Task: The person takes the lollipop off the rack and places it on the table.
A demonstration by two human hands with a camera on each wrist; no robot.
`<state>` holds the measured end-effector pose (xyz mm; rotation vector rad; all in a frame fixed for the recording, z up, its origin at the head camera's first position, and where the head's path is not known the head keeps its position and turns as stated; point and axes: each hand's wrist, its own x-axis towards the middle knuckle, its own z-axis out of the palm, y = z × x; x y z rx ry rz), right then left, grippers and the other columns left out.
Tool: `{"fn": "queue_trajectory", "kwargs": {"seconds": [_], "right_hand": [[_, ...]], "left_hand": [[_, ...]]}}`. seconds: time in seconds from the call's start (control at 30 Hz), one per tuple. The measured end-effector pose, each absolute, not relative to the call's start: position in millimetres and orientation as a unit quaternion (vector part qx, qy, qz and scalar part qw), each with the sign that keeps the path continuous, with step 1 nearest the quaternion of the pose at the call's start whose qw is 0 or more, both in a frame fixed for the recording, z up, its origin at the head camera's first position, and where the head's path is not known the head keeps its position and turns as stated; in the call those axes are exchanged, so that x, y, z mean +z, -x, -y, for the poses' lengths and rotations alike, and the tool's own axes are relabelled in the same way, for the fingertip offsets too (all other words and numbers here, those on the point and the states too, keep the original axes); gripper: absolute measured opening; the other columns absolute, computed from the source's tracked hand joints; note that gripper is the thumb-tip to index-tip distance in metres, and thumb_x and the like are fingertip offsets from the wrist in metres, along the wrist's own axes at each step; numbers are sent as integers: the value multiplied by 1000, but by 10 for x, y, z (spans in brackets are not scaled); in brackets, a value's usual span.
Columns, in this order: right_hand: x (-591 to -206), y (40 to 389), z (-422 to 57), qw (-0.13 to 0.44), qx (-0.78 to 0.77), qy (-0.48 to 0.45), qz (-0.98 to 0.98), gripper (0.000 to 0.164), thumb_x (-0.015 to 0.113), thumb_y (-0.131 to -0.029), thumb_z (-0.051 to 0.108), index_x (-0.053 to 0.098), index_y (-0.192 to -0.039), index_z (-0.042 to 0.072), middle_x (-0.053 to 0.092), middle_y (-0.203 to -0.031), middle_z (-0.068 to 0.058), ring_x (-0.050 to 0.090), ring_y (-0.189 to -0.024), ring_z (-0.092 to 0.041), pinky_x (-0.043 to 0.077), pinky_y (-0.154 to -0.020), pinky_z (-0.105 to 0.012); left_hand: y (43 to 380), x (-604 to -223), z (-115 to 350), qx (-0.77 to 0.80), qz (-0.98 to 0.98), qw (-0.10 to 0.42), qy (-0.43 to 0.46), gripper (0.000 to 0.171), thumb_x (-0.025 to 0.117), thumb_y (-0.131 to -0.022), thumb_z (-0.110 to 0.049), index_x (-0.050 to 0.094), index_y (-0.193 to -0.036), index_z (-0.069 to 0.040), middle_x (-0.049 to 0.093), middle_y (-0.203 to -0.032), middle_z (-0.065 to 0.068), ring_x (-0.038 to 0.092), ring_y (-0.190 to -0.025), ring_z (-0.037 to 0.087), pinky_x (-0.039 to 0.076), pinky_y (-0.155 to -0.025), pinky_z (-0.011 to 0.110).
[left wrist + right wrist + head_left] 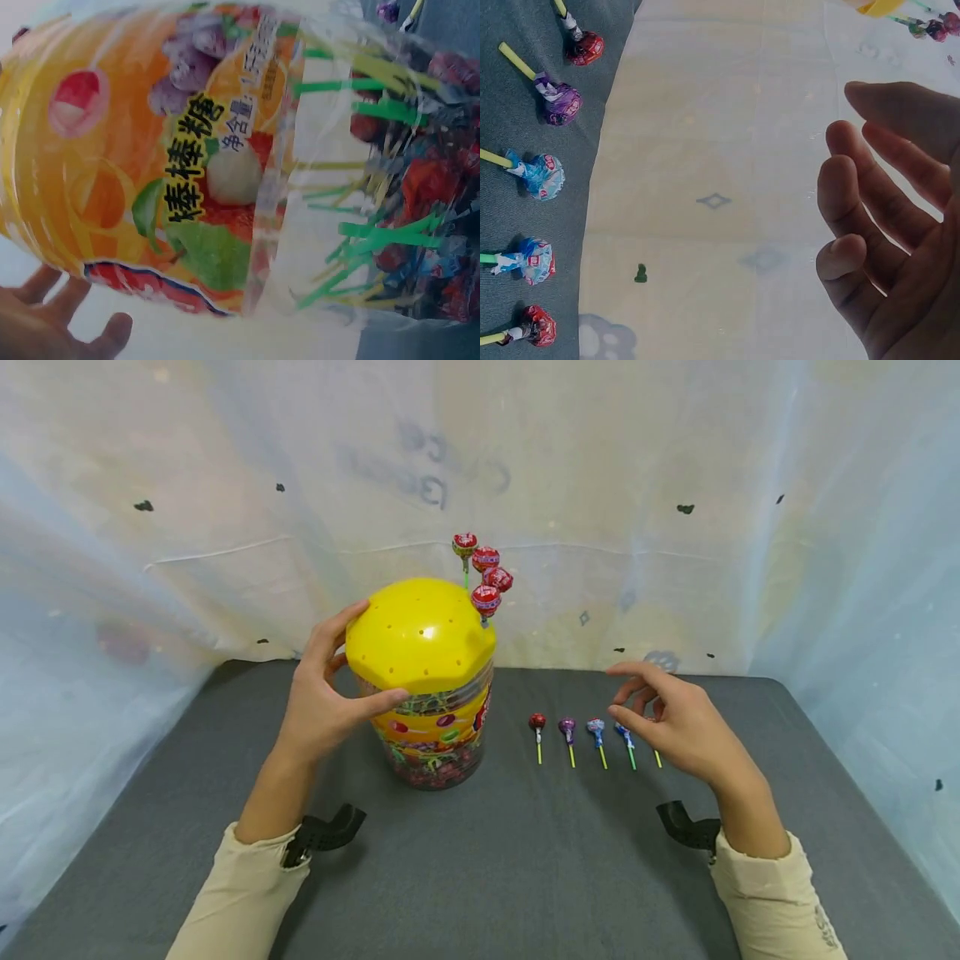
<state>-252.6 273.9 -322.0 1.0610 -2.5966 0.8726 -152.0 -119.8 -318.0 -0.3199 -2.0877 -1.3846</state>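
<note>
A tall clear lollipop jar point(431, 727) with a domed yellow lid point(420, 635) stands upright on the table. My left hand point(322, 693) holds it at the lid, thumb across the front and fingers round the left side. Several red-wrapped lollipops point(486, 600) stick out from the lid's right edge. In the left wrist view, the jar's orange label point(112, 165) shows, with loose lollipops point(427, 187) inside below it. My right hand point(678, 718) hovers over the right end of a row of lollipops, fingers loosely bent and holding nothing. It partly hides the rightmost lollipop point(538, 325).
The row on the dark grey table point(480, 877) includes a red lollipop point(537, 722), a purple lollipop point(567, 727) and a blue lollipop point(596, 727), sticks toward me. A pale sheet point(570, 485) hangs behind the table and along its sides.
</note>
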Motion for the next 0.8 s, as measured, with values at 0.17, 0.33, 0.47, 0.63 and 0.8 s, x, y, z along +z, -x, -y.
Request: {"fn": "queue_trajectory", "kwargs": {"seconds": [0.17, 0.33, 0.47, 0.63, 0.8], "right_hand": [[-3212, 2489, -2703, 102, 294, -366, 877, 43, 72, -92, 17, 57, -132, 26, 65, -95, 12, 57, -73, -1, 47, -62, -23], [-3177, 2441, -2665, 109, 279, -381, 875, 41, 70, -94, 20, 57, -132, 25, 64, -94, 12, 55, -71, 0, 46, -61, -23], [-3162, 2412, -2644, 109, 268, -386, 876, 41, 70, -94, 19, 57, -133, 24, 65, -96, 12, 56, -73, 0, 46, -61, -23], [-3156, 2382, -2601, 113, 260, -391, 876, 43, 73, -92, 20, 58, -131, 24, 65, -95, 14, 55, -74, 1, 47, -62, -22], [-3139, 2312, -2531, 125, 269, -410, 863, 42, 75, -90, 17, 60, -128, 24, 64, -88, 17, 54, -73, 2, 45, -63, -21]], "left_hand": [[1502, -3170, 1293, -564, 766, 261, 165, 95, 75, -75, 11, 34, -155, -19, 33, -157, 2, 42, -129, 21, 40, -100, 26], [1412, -3062, 1199, -505, 803, 285, 142, 93, 84, -78, -24, 31, -155, -23, 11, -163, 1, 16, -147, 16, 27, -106, 49], [1308, -2968, 968, -446, 828, 330, 75, 96, 88, -73, -38, 35, -152, -29, 11, -160, 4, 13, -149, 21, 26, -106, 62], [1288, -2993, 704, -404, 847, 347, -2, 96, 93, -68, -31, 40, -148, -34, 14, -157, 9, 17, -146, 29, 34, -108, 65], [1340, -3101, 615, -399, 834, 379, -18, 95, 94, -66, -33, 44, -146, -33, 16, -158, 9, 20, -146, 30, 37, -106, 63]]}}
